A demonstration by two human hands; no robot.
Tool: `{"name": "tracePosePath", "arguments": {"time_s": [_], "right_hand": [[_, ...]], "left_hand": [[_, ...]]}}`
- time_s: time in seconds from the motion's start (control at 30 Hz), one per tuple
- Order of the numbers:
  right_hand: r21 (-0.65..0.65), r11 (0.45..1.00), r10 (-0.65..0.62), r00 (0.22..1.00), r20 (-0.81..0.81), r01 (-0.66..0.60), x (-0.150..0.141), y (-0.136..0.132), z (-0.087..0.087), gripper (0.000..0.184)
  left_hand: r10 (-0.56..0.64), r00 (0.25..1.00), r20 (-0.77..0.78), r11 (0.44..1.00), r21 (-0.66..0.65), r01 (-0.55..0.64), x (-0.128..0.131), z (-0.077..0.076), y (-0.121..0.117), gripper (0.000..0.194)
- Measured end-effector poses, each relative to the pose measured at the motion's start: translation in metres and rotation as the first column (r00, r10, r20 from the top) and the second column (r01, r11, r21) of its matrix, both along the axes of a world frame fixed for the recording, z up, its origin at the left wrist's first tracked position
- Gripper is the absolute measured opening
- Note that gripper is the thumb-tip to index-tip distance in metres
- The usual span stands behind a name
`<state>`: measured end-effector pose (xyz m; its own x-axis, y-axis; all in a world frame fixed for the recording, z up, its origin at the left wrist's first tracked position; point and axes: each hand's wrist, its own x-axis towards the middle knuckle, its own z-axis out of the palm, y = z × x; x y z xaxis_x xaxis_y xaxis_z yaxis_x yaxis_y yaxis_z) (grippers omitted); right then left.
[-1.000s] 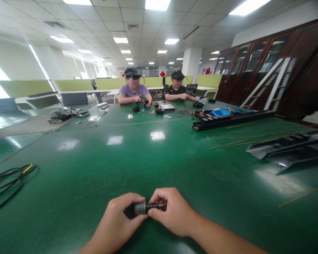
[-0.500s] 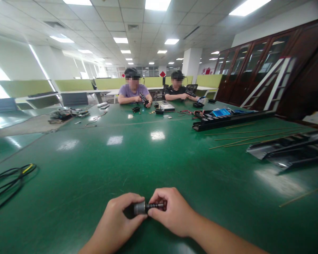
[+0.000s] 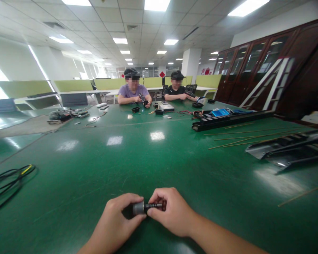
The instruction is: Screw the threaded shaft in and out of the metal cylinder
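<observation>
The metal part (image 3: 139, 208) is clamped by the left hand (image 3: 118, 216) at its thick nine-o'clock end, by the right hand (image 3: 175, 214) at its three-o'clock shaft (image 3: 154, 205).

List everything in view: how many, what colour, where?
Metal part: 1, grey and black, between hands
Tabletop: 1, green, across the foreground
Coiled cable: 1, black, left
Thin rods: several, yellowish, right
Metal channels: at least 2, dark, right edge
Long channel: 1, black, beyond rods
Jumbled parts: uncountable, mixed, left
Small boxes: several, black, far side
People: 2, purple and black shirts, far side
Chairs: several, dark, background
Pillar: 1, white, background
Ladder: 1, white, by cabinets
Cabinets: a row, dark brown, right
Partitions: several, yellow-green, background
Ceiling lights: many, white, overhead
Left hand: 1, bare, at the part's thick end
Right hand: 1, bare, at its slim shaft
</observation>
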<state>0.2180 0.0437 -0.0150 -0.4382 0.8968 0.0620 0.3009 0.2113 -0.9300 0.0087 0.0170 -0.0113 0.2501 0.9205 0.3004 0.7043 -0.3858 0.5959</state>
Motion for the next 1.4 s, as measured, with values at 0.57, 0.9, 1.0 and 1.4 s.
{"name": "tracePosePath", "arguments": {"time_s": [0.57,0.9,1.0,1.4], "right_hand": [[-0.005,1.0,-0.006,1.0,-0.016,0.006,0.0005,0.0001,-0.0011,0.007],[0.0,1.0,0.0,1.0,-0.001,0.0,0.0004,0.0009,-0.0017,0.006],[0.0,1.0,-0.001,1.0,-0.001,0.001,0.0007,0.001,-0.0023,0.006],[-0.01,1.0,-0.004,1.0,-0.004,0.004,-0.0008,0.0002,0.0007,0.006]], "left_hand": [[0.021,1.0,-0.01,0.998,0.054,-0.021,0.0009,0.0035,0.0003,0.025],[0.01,1.0,-0.022,0.999,0.048,-0.009,0.0016,0.0038,0.0008,0.025],[0.017,1.0,-0.025,0.999,0.047,-0.016,0.0014,0.0039,0.001,0.024],[0.027,1.0,-0.016,0.999,0.044,-0.026,0.0009,0.005,0.0,0.024]]}}
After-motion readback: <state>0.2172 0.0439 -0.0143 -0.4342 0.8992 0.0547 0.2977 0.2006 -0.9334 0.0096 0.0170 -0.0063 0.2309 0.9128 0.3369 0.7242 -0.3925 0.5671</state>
